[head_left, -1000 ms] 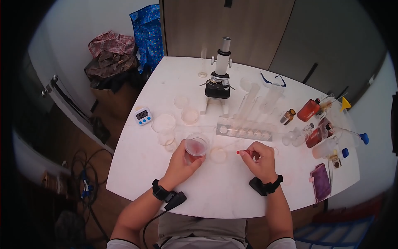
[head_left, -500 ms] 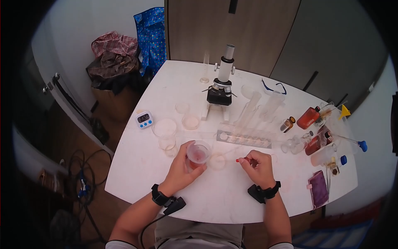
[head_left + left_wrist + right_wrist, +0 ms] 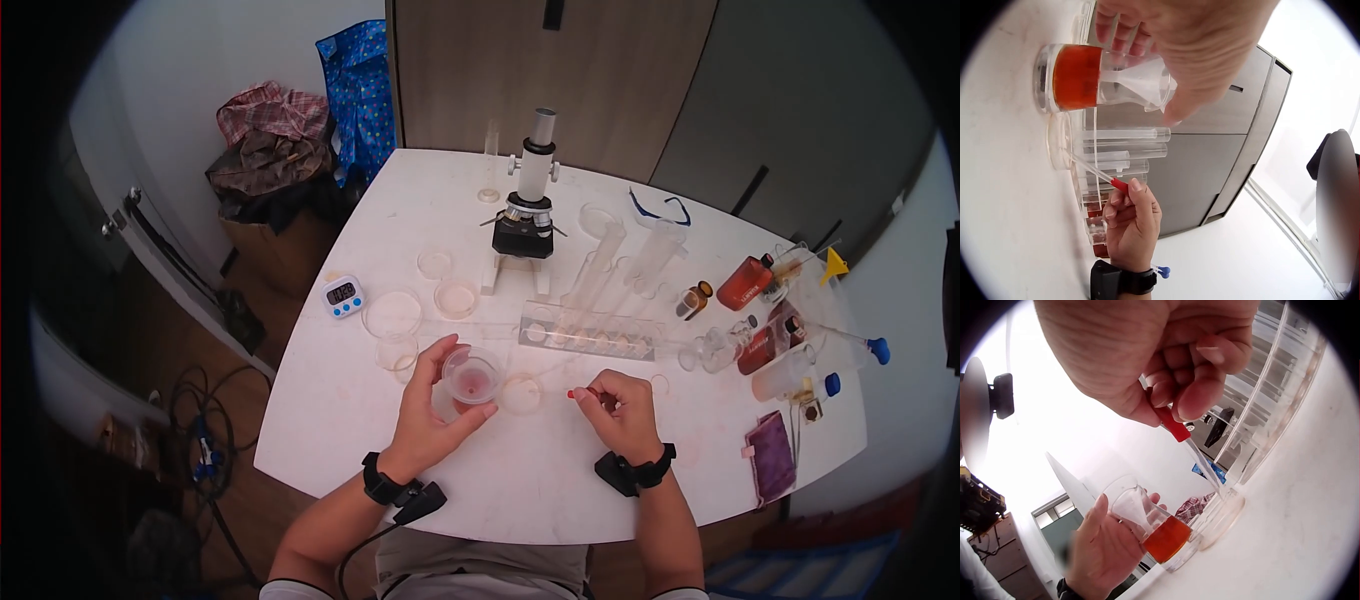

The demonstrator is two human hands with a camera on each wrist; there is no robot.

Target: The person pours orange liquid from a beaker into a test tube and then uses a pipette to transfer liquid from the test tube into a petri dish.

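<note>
My left hand (image 3: 425, 415) curves around a clear beaker (image 3: 1079, 78) standing on the table, fingers on the far side and thumb near the rim. Orange-red liquid fills its lower part, and a pale funnel shape shows inside above the liquid. In the head view a gap shows between palm and beaker. Right of it, my right hand (image 3: 622, 410) pinches a dropper (image 3: 1121, 186) by its red bulb. The dropper's clear tube slants down, its tip inside a small clear dish (image 3: 1235, 515) beside the beaker.
Behind the hands stands a rack of tubes (image 3: 590, 340), with a microscope (image 3: 530, 220) farther back. Several clear dishes (image 3: 392, 314) and a timer (image 3: 342, 297) sit to the left. Bottles (image 3: 746, 283), glassware and a purple pouch (image 3: 769, 458) crowd the right side.
The left fingers have loosened and reach farther along the beaker's far side than a second ago. The right hand still holds the dropper over the dish. The head view has shifted slightly.
</note>
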